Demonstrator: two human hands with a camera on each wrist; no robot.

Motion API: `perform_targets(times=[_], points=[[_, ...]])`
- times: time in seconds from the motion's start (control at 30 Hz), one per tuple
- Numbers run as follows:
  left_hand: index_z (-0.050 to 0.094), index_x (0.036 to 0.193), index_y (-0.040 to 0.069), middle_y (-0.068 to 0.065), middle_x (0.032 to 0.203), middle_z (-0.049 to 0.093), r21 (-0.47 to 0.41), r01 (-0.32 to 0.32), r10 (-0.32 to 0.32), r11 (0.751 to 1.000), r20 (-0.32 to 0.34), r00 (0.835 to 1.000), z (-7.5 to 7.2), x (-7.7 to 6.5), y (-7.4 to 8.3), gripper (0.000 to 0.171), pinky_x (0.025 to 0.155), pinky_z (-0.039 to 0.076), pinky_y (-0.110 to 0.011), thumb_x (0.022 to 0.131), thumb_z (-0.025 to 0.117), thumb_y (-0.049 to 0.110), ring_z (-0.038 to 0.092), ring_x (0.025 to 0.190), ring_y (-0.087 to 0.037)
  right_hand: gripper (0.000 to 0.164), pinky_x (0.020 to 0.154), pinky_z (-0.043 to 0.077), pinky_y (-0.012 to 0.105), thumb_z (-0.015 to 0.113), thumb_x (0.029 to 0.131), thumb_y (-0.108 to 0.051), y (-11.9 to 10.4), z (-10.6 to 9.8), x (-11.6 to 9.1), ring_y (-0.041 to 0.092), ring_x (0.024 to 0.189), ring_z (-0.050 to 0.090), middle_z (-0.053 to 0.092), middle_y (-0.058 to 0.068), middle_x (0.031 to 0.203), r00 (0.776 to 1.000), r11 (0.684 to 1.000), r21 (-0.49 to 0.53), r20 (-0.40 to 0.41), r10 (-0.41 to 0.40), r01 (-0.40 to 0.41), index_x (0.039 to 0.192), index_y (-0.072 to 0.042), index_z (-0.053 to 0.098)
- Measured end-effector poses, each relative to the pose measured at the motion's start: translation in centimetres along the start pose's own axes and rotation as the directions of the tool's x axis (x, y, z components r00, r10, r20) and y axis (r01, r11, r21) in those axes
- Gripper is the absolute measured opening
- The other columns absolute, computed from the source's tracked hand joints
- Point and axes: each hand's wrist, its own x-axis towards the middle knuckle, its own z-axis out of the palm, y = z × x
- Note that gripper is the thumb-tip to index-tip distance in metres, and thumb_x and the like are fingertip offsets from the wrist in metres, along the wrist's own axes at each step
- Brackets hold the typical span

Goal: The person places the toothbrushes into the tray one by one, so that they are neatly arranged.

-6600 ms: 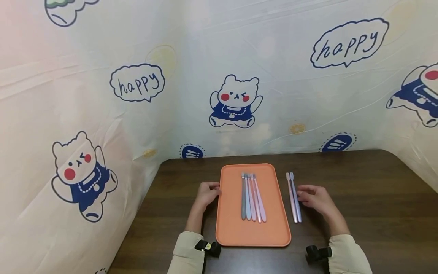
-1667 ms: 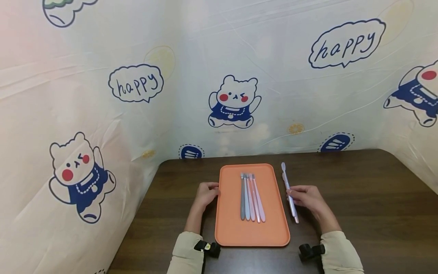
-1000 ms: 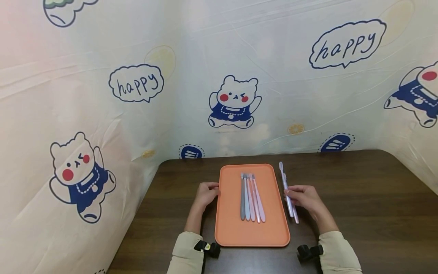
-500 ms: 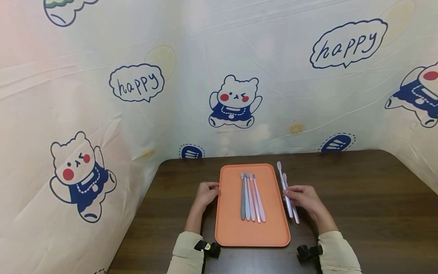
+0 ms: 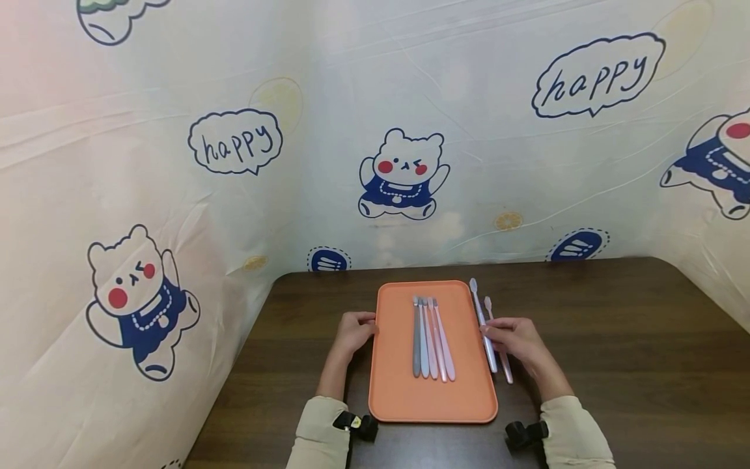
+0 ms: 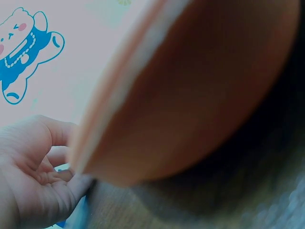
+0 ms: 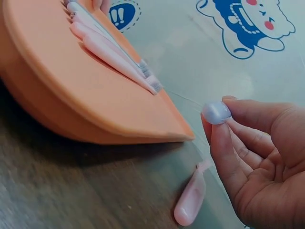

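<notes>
- Lilac toothbrush [image 5: 484, 326] is pinched in the right hand [image 5: 515, 339], raised just above the orange tray's [image 5: 404, 404] right edge; transfer onto the tray appears under way.
- Its long axis runs near-to-far, head toward the tabletop's [image 5: 633, 339] far edge.
- Next move, as judged: carry left and lay it parallel beside the four brushes [image 5: 432, 339].
- Pink toothbrush [image 5: 499, 348] lies on the tabletop alongside.
- Left hand [image 5: 351, 332] grips the tray's left rim.
</notes>
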Motion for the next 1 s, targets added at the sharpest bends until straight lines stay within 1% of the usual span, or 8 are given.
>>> perform_targets(times=[0.17, 0.27, 0.53, 0.73, 0.83, 0.93, 1.0], points=[[0.069, 0.124, -0.006, -0.021, 0.112, 0.07, 0.001, 0.0, 0.0, 1.0, 0.002, 1.0, 0.0, 0.1, 0.0, 0.04, 0.077, 0.055, -0.029, 0.085, 0.065, 0.0, 0.064, 0.096, -0.021, 0.045, 0.072, 0.059, 0.022, 0.069, 0.096, -0.016, -0.1, 0.7, 0.0, 0.004, 0.083, 0.067, 0.072, 0.017, 0.113, 1.0, 1.0, -0.011, -0.024, 0.001, -0.001, 0.128, 0.014, 0.062], [0.068, 0.125, -0.007, -0.022, 0.113, 0.07, -0.002, -0.001, 0.001, 1.0, 0.005, 1.0, 0.1, 0.1, 0.0, 0.041, 0.077, 0.056, -0.029, 0.085, 0.066, 0.0, 0.064, 0.097, -0.021, 0.045, 0.072, 0.059, 0.022, 0.068, 0.097, -0.017, -0.2, 1.0, 0.0, 0.005, 0.083, 0.068, 0.071, 0.021, 0.115, 1.0, 1.0, -0.024, -0.031, 0.001, -0.001, 0.129, 0.014, 0.062], [0.068, 0.124, -0.007, -0.022, 0.113, 0.07, -0.009, -0.002, 0.002, 1.0, 0.003, 1.0, 0.1, 0.1, 0.1, 0.041, 0.077, 0.056, -0.029, 0.084, 0.066, 0.0, 0.064, 0.096, -0.02, 0.043, 0.074, 0.061, 0.025, 0.066, 0.097, -0.016, -0.4, 1.5, 0.1, 0.008, 0.087, 0.069, 0.069, 0.025, 0.12, 1.0, 1.0, -0.029, -0.029, 0.0, -0.001, 0.129, 0.013, 0.062], [0.069, 0.124, -0.007, -0.021, 0.112, 0.07, 0.0, -0.003, 0.003, 1.0, -0.001, 1.0, 0.1, 0.1, 0.2, 0.04, 0.077, 0.056, -0.029, 0.084, 0.066, 0.0, 0.064, 0.096, -0.02, 0.042, 0.075, 0.061, 0.026, 0.066, 0.097, -0.012, -0.5, 2.0, 0.0, 0.008, 0.086, 0.069, 0.071, 0.025, 0.116, 0.999, 1.0, -0.011, -0.026, -0.022, 0.021, 0.128, 0.016, 0.061], [0.069, 0.124, -0.007, -0.021, 0.114, 0.069, 0.002, 0.002, -0.002, 1.0, 0.002, 1.0, 0.1, 0.1, 0.2, 0.04, 0.078, 0.056, -0.03, 0.085, 0.066, 0.0, 0.064, 0.098, -0.022, 0.042, 0.075, 0.061, 0.026, 0.065, 0.096, -0.01, -0.6, 2.3, 0.0, 0.007, 0.085, 0.069, 0.072, 0.025, 0.114, 0.999, 1.0, -0.003, -0.019, -0.025, 0.025, 0.128, 0.017, 0.06], [0.068, 0.125, -0.007, -0.022, 0.114, 0.069, -0.003, -0.001, 0.001, 1.0, 0.005, 1.0, 0.0, 0.0, 0.2, 0.04, 0.079, 0.057, -0.031, 0.085, 0.065, 0.001, 0.064, 0.1, -0.022, 0.041, 0.072, 0.06, 0.024, 0.065, 0.096, -0.009, -0.5, 2.5, 0.1, 0.006, 0.081, 0.069, 0.074, 0.023, 0.109, 0.999, 1.0, -0.003, -0.017, -0.031, 0.031, 0.128, 0.018, 0.06], [0.068, 0.124, -0.008, -0.021, 0.112, 0.07, -0.001, -0.007, 0.007, 1.0, 0.008, 1.0, -0.1, -0.1, 0.3, 0.04, 0.078, 0.057, -0.029, 0.085, 0.064, 0.001, 0.064, 0.098, -0.022, 0.041, 0.069, 0.059, 0.023, 0.065, 0.096, -0.008, -0.5, 2.7, 0.1, 0.006, 0.079, 0.069, 0.074, 0.022, 0.107, 0.999, 0.999, -0.009, -0.017, -0.037, 0.037, 0.127, 0.017, 0.061]])
